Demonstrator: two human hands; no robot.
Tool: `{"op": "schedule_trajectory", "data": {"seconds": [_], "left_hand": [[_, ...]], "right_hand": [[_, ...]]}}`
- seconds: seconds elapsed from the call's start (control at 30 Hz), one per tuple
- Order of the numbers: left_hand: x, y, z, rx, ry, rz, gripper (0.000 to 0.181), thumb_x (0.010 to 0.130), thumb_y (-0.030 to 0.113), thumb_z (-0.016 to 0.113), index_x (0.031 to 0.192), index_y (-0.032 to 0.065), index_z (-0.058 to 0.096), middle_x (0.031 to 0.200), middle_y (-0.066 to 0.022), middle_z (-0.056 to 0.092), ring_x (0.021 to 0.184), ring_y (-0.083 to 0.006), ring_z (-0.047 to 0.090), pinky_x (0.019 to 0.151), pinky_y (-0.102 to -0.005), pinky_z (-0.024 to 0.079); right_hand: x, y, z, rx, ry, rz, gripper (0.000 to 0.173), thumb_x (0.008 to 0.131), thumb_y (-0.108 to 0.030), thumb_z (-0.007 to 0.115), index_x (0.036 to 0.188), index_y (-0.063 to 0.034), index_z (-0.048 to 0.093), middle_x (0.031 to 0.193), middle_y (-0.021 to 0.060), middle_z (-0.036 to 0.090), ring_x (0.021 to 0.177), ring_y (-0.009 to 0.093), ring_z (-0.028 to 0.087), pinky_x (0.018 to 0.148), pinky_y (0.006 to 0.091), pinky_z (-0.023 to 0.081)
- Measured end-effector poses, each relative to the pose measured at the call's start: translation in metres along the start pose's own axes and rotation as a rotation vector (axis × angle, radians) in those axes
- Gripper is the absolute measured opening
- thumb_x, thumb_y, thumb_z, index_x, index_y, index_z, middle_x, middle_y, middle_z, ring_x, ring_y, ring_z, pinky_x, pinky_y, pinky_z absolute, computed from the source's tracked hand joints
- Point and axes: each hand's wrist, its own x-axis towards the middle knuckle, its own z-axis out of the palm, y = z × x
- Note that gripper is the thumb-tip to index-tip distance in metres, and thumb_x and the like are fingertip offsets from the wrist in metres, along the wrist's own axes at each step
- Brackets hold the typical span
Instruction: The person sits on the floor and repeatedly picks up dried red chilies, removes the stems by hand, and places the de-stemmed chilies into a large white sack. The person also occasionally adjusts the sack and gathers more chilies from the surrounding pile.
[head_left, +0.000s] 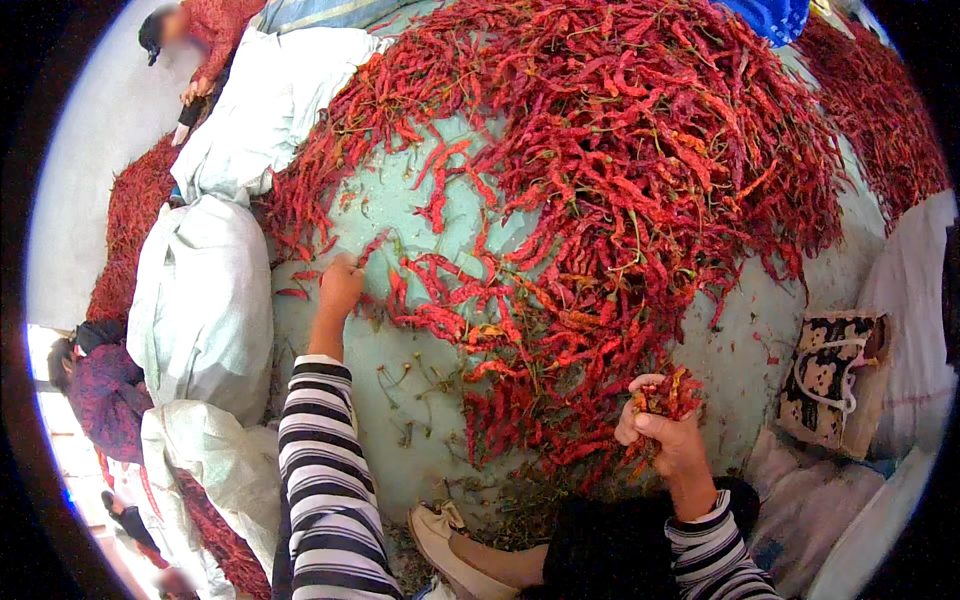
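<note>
My right hand (672, 441) grips a bunch of dried red chili peppers (673, 394), at the lower edge of a big heap of the same peppers (637, 150). At the left of the heap, my left hand (341, 286) is curled with its back towards me. A single red chili (373, 246) sticks out from its fingertips; the rest of its grip is hidden. Loose chilies (442, 296) lie spread on the pale green sheet (405, 195) between my hands. Broken stems (412, 382) are scattered just below them.
Stuffed white woven sacks (206, 307) line the left side. A patterned bag with a white handle (825, 382) stands at the right. My beige shoe (457, 551) rests by stem litter (525, 510). Other people (112, 397) sit beyond the sacks, near more chili heaps (139, 225).
</note>
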Motion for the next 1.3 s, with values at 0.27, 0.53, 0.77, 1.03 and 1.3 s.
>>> {"op": "schedule_trajectory", "data": {"seconds": [0.27,0.53,0.77,1.03,1.3], "left_hand": [[-0.056,0.132,-0.047,-0.706,-0.081,0.169,0.020,0.082,0.019,0.051,0.090,0.0014,0.054,0.071,-0.0080,0.058,0.061,-0.0158,0.052,0.057,-0.0276,0.041],[-0.160,0.269,-0.055,-0.973,-0.639,0.434,0.018,0.087,0.015,0.046,0.092,-0.0023,0.050,0.066,-0.0017,0.052,0.050,-0.0060,0.045,0.047,-0.0214,0.038],[-0.211,0.303,-0.068,-0.705,-0.736,0.554,0.011,0.085,0.011,0.047,0.086,0.0000,0.051,0.061,-0.0011,0.048,0.049,-0.0066,0.046,0.046,-0.0220,0.039],[-0.223,0.309,-0.060,-0.507,-0.864,0.652,0.009,0.083,0.010,0.048,0.084,0.0015,0.051,0.063,-0.0072,0.050,0.056,-0.0162,0.052,0.051,-0.0295,0.042],[-0.245,0.294,-0.019,-0.326,-0.497,0.800,0.011,0.079,0.011,0.048,0.082,0.0025,0.043,0.065,-0.0208,0.048,0.060,-0.0375,0.051,0.052,-0.0429,0.040]], "right_hand": [[0.005,0.002,-0.001,0.041,0.079,-0.075,0.033,0.072,0.002,0.057,0.103,-0.0023,0.046,0.070,0.0073,0.054,0.060,0.016,0.053,0.056,0.0293,0.044],[0.006,-0.006,0.000,0.187,0.044,-0.116,0.029,0.075,-0.002,0.059,0.100,-0.0067,0.046,0.070,0.0041,0.054,0.059,0.014,0.053,0.051,0.0282,0.046],[-0.004,-0.011,0.002,0.239,-0.044,-0.205,0.026,0.076,-0.006,0.060,0.098,-0.0065,0.048,0.072,0.0018,0.055,0.063,0.012,0.054,0.057,0.0261,0.046],[-0.006,-0.010,-0.007,0.149,-0.052,-0.258,0.045,0.071,-0.005,0.066,0.110,-0.0042,0.043,0.088,0.0025,0.055,0.075,0.011,0.053,0.069,0.0268,0.045],[0.009,0.007,-0.011,-0.579,0.081,-0.584,0.039,0.068,-0.001,0.065,0.101,-0.0040,0.045,0.090,0.0039,0.054,0.080,0.009,0.052,0.071,0.0240,0.045]]}}
